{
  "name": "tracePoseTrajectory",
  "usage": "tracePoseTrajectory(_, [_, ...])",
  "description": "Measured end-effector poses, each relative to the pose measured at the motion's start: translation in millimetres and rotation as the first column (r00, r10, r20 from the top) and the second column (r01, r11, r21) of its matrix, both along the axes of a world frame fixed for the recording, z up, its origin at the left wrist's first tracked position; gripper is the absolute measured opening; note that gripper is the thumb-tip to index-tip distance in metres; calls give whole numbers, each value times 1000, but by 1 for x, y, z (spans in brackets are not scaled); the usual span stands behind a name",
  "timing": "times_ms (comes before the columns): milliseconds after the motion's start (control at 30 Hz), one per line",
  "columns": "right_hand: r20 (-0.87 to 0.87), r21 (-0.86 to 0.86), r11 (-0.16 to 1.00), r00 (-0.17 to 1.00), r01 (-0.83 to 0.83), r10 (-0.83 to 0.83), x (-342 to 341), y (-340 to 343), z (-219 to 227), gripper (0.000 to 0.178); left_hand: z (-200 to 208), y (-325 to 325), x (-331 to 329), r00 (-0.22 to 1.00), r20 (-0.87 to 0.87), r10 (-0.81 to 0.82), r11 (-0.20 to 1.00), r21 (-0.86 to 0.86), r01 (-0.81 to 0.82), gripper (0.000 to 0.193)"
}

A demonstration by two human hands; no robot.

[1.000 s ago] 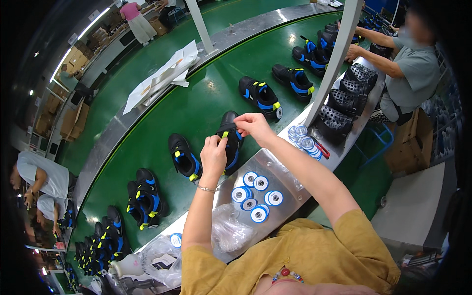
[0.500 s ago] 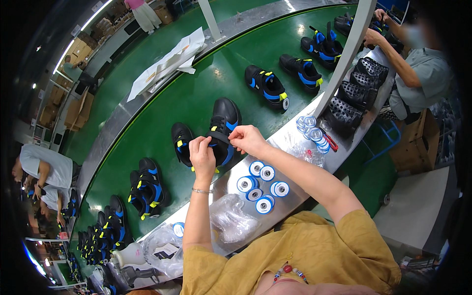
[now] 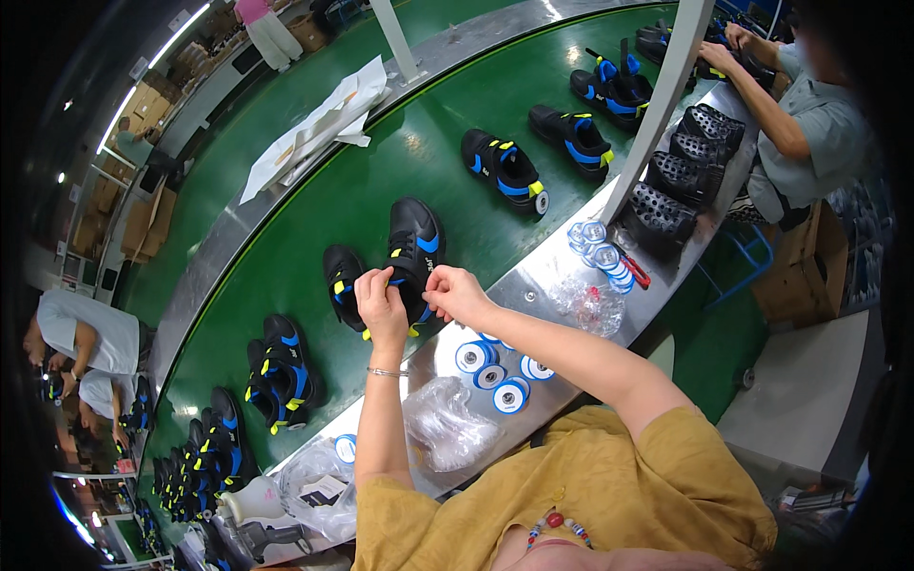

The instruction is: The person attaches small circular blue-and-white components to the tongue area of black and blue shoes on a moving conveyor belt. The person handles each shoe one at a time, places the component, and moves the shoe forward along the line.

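Observation:
A black sport shoe (image 3: 416, 231) with blue and yellow accents lies on the green conveyor belt before me, toe pointing away. My left hand (image 3: 382, 306) pinches its dark strap at the shoe opening. The fingers of my right hand (image 3: 458, 295) are closed at the strap's other end, by the shoe's right side; the fingertips partly hide the strap. Touching close on the left is the matching shoe (image 3: 343, 276). Round white-and-blue discs (image 3: 490, 377) lie in small stacks on the metal ledge below my right forearm, which covers some of them.
More shoe pairs stand on the belt at left (image 3: 282, 366) and right (image 3: 502, 169). Clear plastic bags (image 3: 446, 423), a red-handled tool (image 3: 635, 272), another disc pile (image 3: 598, 249) and black perforated trays (image 3: 659, 217) line the ledge. A co-worker (image 3: 809, 124) handles shoes at far right.
The shoes on the belt have shifted slightly left and nearer in view. My right hand has moved left and down, closer to my left hand and to the shoe's side.

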State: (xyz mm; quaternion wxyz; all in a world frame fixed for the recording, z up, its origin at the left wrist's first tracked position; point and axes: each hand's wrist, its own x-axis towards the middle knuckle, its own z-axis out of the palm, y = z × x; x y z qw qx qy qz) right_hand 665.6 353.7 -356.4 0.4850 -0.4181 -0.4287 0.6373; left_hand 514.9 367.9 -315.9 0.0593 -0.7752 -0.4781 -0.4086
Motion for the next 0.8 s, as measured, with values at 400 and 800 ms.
tracePoseTrajectory(400, [533, 201, 968, 812, 152, -238, 226, 1, -9, 14, 5, 28, 9, 951, -149, 272, 955, -81, -286, 19])
tracePoseTrajectory(800, [944, 173, 982, 296, -77, -143, 190, 18, -23, 27, 33, -10, 108, 946, -323, 10, 1000, 7, -8, 28])
